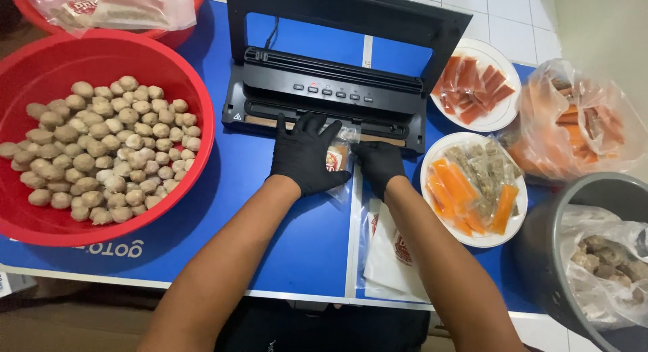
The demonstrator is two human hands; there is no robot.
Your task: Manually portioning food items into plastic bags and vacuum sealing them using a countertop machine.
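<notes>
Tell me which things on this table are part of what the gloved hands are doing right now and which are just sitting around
In use:
left hand
right hand
clear pouch, held flat by both hands
black vacuum sealer, lid open

Lying about:
red basin of meatballs
two plates of packed food
empty pouches
grey tub

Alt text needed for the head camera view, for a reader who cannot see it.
Two black-gloved hands, left hand and right hand, press a clear plastic pouch against the front of an open black vacuum sealer on a blue table. A red basin of meatballs sits left; plates of orange and brown packets sit right.
</notes>
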